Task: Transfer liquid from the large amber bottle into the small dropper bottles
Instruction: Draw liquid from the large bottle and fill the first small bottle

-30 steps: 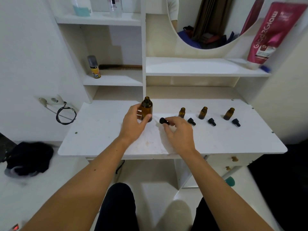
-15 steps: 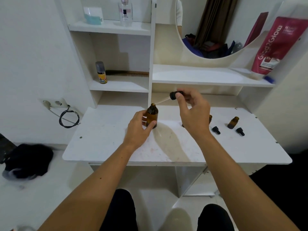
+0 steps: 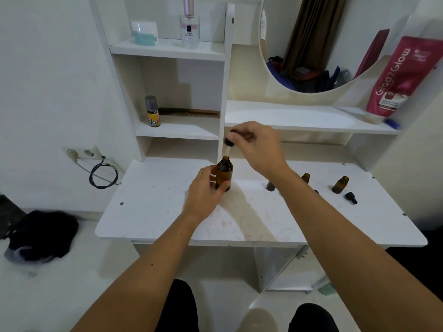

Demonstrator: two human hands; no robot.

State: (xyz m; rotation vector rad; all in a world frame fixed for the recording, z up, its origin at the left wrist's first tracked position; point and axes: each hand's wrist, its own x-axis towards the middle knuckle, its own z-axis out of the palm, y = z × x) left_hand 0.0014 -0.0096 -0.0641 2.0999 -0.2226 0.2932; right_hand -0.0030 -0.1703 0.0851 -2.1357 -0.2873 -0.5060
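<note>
1. Head view: the left hand (image 3: 203, 190) grips the large amber bottle (image 3: 224, 173), upright on the white table (image 3: 153, 202).
2. The right hand (image 3: 257, 146) pinches a dropper (image 3: 229, 142), its tip just above the bottle's mouth; a misaimed tip could drip.
3. 3 small dropper bottles (image 3: 340, 185) stand open under the right forearm, which could topple them.

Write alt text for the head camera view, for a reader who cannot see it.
A person's right hand holds a black-capped dropper tip-down over the mouth of a large amber bottle, which the left hand grips on a white vanity table. Small amber dropper bottles and a loose black cap stand to the right.
</note>
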